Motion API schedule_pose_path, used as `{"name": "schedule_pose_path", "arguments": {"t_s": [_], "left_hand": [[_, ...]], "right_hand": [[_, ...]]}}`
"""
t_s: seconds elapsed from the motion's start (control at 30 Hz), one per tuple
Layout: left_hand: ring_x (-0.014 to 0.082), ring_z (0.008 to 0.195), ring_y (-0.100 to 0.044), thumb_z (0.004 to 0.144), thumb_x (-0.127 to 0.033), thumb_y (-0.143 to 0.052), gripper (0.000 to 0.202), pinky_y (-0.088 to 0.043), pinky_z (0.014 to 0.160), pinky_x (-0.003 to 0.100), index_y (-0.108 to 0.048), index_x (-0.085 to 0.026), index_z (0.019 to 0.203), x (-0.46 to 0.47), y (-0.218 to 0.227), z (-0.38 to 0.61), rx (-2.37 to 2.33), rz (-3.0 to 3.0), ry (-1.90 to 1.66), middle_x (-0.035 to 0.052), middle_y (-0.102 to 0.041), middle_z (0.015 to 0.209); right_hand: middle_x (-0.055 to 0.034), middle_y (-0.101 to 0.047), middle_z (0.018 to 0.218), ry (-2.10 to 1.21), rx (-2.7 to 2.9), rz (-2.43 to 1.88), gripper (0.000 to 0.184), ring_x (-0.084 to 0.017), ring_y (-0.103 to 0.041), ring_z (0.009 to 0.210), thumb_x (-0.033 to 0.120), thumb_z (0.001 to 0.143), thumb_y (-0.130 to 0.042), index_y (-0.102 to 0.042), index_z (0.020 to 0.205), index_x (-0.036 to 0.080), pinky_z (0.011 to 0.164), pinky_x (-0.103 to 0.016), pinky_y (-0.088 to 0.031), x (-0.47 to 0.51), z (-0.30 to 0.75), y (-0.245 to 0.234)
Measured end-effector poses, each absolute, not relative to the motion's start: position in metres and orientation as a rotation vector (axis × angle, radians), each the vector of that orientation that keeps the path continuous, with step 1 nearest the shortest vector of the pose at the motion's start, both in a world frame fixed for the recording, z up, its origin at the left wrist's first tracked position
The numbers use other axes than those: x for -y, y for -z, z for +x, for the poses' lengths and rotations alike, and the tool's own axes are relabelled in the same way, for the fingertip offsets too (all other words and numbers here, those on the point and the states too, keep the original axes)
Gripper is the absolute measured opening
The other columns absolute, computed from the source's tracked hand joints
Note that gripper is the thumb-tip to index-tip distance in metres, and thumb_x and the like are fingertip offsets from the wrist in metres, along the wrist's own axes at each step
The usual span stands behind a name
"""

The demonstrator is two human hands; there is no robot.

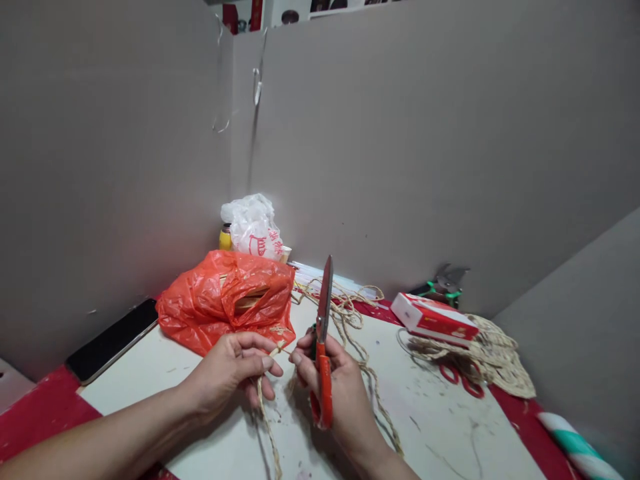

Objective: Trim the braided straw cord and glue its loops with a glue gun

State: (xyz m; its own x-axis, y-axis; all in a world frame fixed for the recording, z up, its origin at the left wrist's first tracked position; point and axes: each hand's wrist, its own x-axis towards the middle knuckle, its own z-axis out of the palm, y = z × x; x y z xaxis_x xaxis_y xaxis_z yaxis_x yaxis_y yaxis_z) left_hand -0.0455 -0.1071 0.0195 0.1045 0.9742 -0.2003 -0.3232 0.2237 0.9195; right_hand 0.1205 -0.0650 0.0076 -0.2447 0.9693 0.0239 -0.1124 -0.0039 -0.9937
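Note:
My left hand [235,373] pinches a thin braided straw cord [270,437] between thumb and fingers, and the cord's tail hangs down toward the front edge of the view. Close beside it, my right hand [345,390] is closed around red-handled scissors [325,383], whose blades point upward and look closed. The thumb and fingertips of that hand also seem to pinch a thin strand end near the cord. A longer twisted cord [359,353] trails across the white board behind and beside my right hand.
An orange plastic bag [200,300] with straw inside lies behind my left hand, near a black phone [113,340]. At right are a red and white box [435,320], a woven straw piece [505,360] and green-handled pruners [443,287]. Grey partitions [400,133] enclose the white board [425,427].

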Motion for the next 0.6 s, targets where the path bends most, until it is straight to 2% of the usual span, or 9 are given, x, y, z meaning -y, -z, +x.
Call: {"name": "schedule_pose_path", "arguments": {"t_s": [0.27, 0.47, 0.6], "left_hand": [[0.0112, 0.055, -0.062, 0.072, -0.022, -0.072, 0.026, -0.045, 0.043, 0.017, -0.063, -0.009, 0.093, 0.108, -0.02, -0.048, -0.977, 0.828, -1.068, 0.0088, -0.069, 0.078], [0.0088, 0.052, -0.058, 0.072, -0.023, -0.071, 0.026, -0.041, 0.041, 0.016, -0.063, -0.01, 0.092, 0.105, -0.015, -0.049, -1.018, 0.834, -1.118, 0.0098, -0.069, 0.081], [0.0057, 0.046, -0.053, 0.073, -0.024, -0.07, 0.025, -0.035, 0.038, 0.015, -0.063, -0.009, 0.091, 0.103, -0.015, -0.05, -1.053, 0.828, -1.136, 0.0108, -0.07, 0.081]], "right_hand": [[0.001, -0.06, 0.065, -1.346, 1.255, -1.045, 0.036, -0.008, -0.044, 0.044, 0.041, 0.065, -0.076, -0.056, 0.085, 0.019, 0.039, -0.019, -0.034, 0.057, 0.124, -0.008], [0.0004, -0.061, 0.069, -1.328, 1.257, -1.043, 0.037, -0.006, -0.041, 0.041, 0.043, 0.066, -0.075, -0.055, 0.086, 0.018, 0.036, -0.019, -0.031, 0.054, 0.126, -0.004], [0.0012, -0.059, 0.068, -1.364, 1.239, -1.026, 0.039, -0.007, -0.042, 0.043, 0.044, 0.065, -0.076, -0.054, 0.085, 0.019, 0.038, -0.019, -0.033, 0.053, 0.126, -0.004]]}}
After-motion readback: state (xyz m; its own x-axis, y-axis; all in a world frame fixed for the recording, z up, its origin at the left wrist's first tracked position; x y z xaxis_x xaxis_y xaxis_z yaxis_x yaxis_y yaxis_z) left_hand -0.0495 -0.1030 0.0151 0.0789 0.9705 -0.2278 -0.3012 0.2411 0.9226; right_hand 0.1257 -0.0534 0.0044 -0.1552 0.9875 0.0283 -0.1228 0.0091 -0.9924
